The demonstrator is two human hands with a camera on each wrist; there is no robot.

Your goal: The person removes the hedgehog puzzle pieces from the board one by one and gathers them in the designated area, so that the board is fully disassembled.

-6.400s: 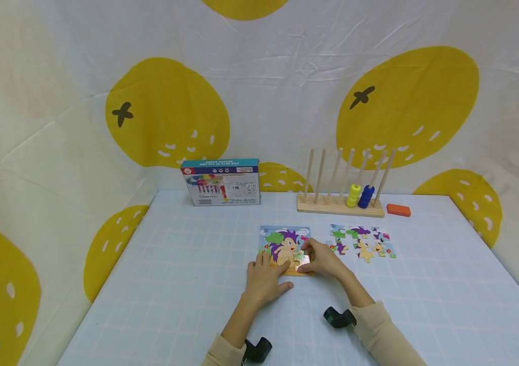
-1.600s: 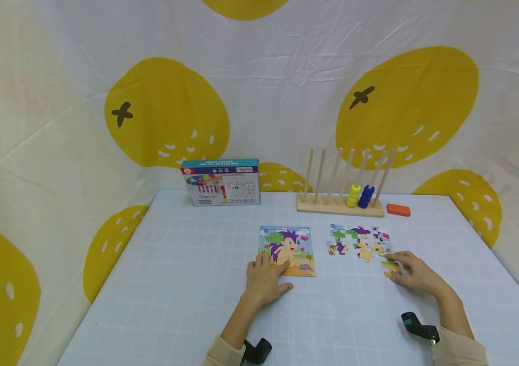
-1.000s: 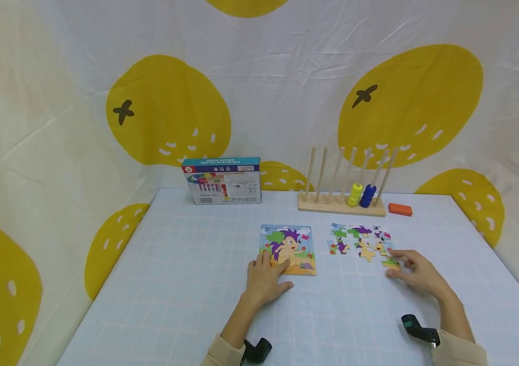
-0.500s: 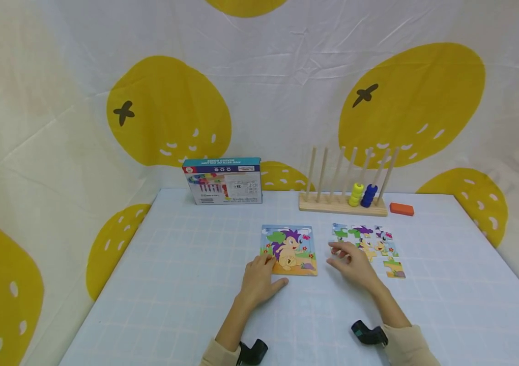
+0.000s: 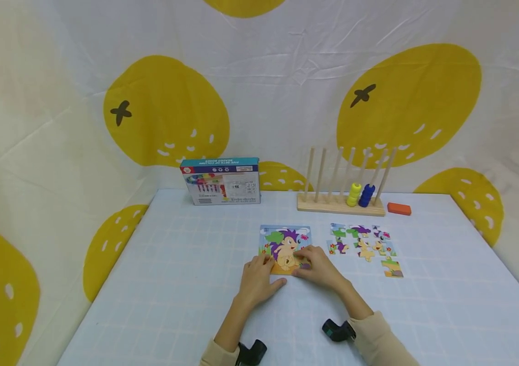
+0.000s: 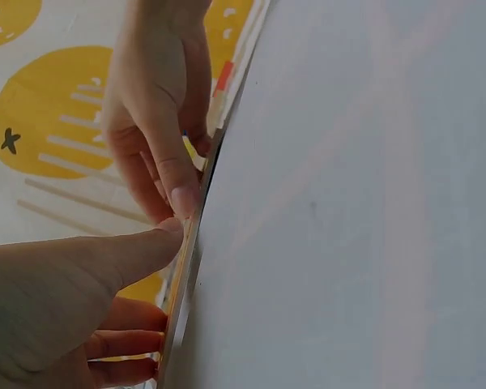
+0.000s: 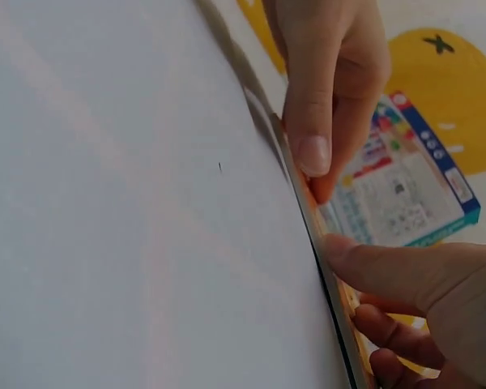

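Observation:
A square jigsaw puzzle (image 5: pixel 281 235) with a cartoon hedgehog lies flat in the middle of the table in the head view. My left hand (image 5: pixel 256 282) rests at its lower left corner, fingers on the board and thumb stretched out along the near side. At the lower right part, my right hand (image 5: pixel 319 267) has its thumb at the near edge and curled fingers farther in, around a puzzle piece partly hidden by the hand. Both wrist views see the board edge-on, with the left thumb (image 6: pixel 158 243) and right thumb (image 7: pixel 364 263) beside its rim.
Loose puzzle pieces (image 5: pixel 365 250) lie in a rough grid right of the board, one of them (image 5: pixel 392 268) nearer me. Behind stand a wooden peg rack (image 5: pixel 328 203) with yellow and blue beads, an orange block (image 5: pixel 399 209) and a cardboard box (image 5: pixel 223 183).
My right hand lifted a piece from the board's lower right, set it among the loose pieces, let go and came back left to the board. My left hand shifted slightly left.

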